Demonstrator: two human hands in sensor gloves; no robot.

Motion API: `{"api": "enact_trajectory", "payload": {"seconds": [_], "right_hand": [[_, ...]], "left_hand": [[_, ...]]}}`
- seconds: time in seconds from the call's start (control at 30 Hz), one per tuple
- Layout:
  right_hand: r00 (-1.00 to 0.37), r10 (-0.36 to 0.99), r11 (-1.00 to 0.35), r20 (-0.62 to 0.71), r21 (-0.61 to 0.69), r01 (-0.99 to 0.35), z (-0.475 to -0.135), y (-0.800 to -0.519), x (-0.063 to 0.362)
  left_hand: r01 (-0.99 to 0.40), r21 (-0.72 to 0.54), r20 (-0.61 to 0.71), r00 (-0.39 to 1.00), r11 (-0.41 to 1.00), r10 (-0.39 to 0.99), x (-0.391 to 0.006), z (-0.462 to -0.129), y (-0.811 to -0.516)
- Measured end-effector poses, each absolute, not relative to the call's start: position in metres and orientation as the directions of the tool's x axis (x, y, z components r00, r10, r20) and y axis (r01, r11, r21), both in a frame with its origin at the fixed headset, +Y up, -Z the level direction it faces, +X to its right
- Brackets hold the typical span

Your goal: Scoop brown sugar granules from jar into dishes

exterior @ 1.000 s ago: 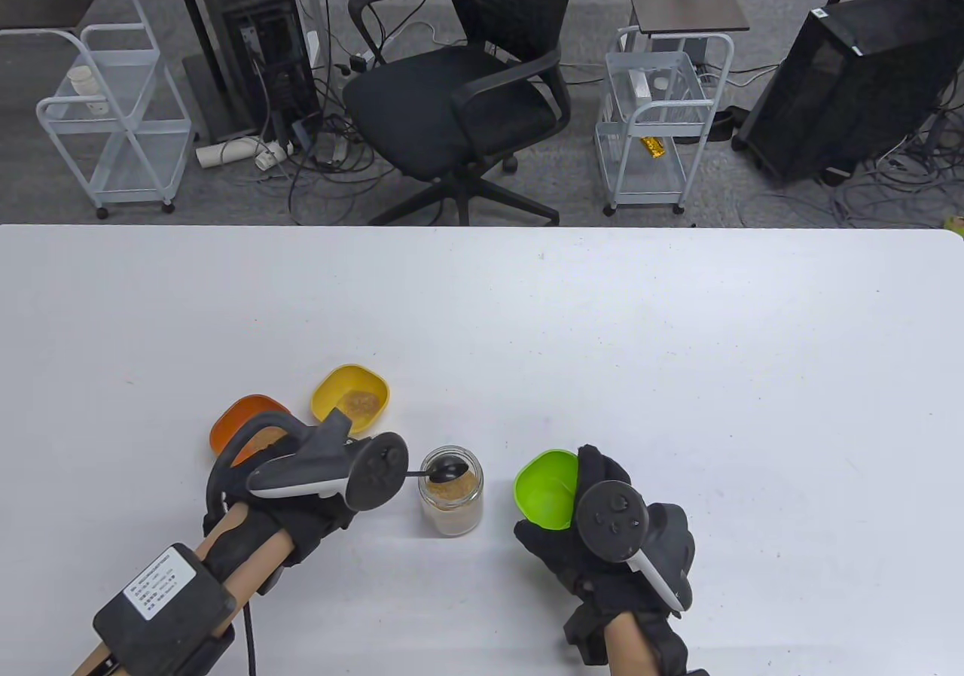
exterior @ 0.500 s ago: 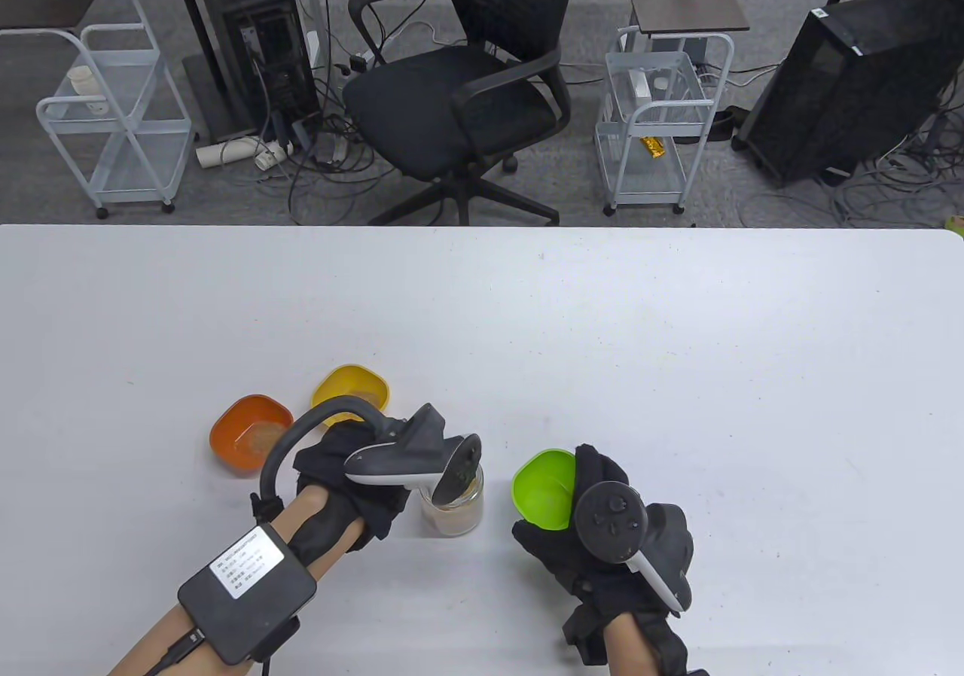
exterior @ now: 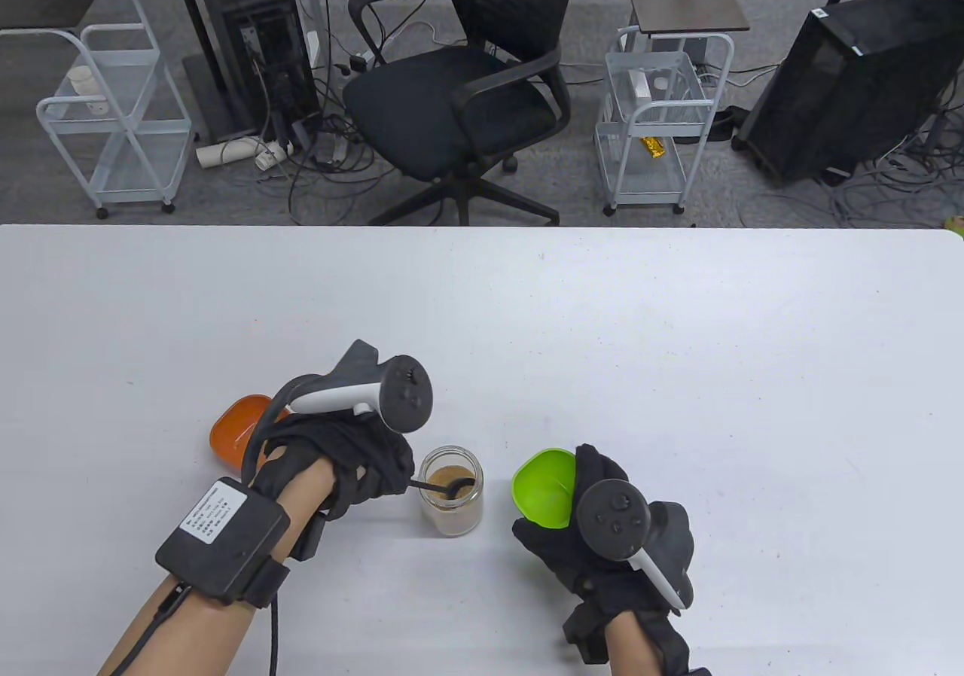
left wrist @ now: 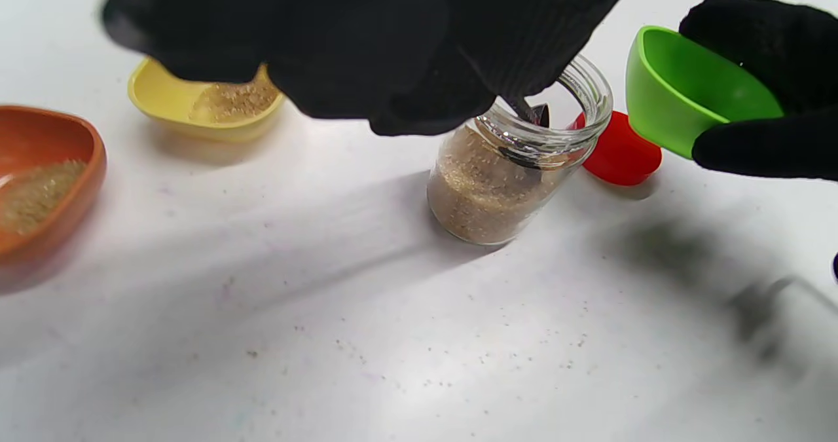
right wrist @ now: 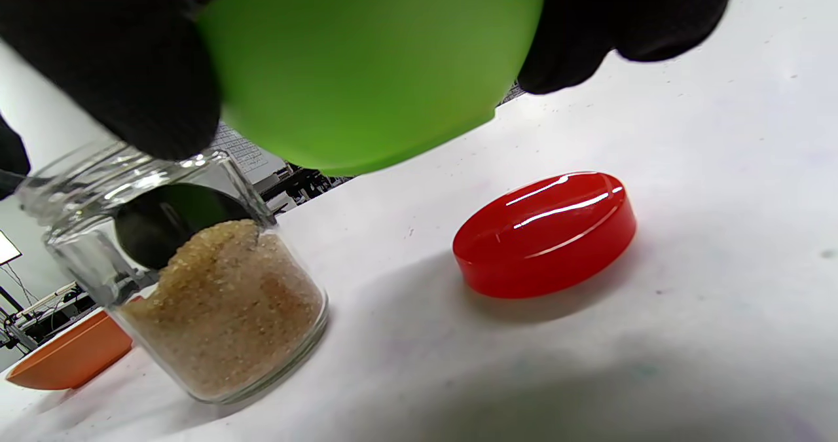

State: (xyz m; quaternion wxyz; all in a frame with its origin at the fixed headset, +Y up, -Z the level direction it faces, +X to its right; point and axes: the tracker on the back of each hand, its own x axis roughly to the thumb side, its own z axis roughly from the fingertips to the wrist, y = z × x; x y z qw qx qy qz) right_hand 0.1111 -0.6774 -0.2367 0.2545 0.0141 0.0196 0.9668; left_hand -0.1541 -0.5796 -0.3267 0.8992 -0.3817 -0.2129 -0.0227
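Both of my hands are busy near the front edge of the tabletop (exterior: pixel 678 315). My left hand (exterior: pixel 354 458) pinches the handle of a black spoon (exterior: pixel 452 489), whose bowl is down inside the open glass jar (exterior: pixel 452 501), against the brown sugar granules (right wrist: pixel 226 304) that fill most of it. My right hand (exterior: pixel 602 548) grips the green dish (exterior: pixel 544 486) by its right side, fingers (left wrist: pixel 753 42) curled over the rim, holding it tilted just right of the jar and lifted off the tabletop. The red lid (right wrist: pixel 545 232) lies flat on the tabletop below that dish, close to the jar. Left of the jar, the orange dish (left wrist: pixel 39 173) and the yellow dish (left wrist: pixel 196 105) each hold 1 small heap of sugar; the yellow 1 sits farther from the front edge than the orange 1.
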Motion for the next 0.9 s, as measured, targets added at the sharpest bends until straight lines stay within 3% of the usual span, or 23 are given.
{"api": "enact_trajectory", "payload": {"seconds": [0.17,0.4,0.9], "right_hand": [[-0.869,0.495,-0.868,0.015,0.046,-0.494,-0.237,-0.678,0.112],[-0.872,0.489,-0.872,0.016,0.047,-0.488,-0.238,-0.678,0.112],[-0.877,0.478,-0.878,0.038,0.024,-0.478,-0.237,-0.677,0.11]], "left_hand": [[0.143,-0.708,0.372,0.908,0.692,0.194,-0.165,-0.328,-0.58],[0.126,-0.698,0.342,0.923,0.705,0.174,-0.179,-0.326,-0.572],[-0.094,-0.704,0.268,0.883,0.704,0.386,-0.222,-0.322,-0.564]]}}
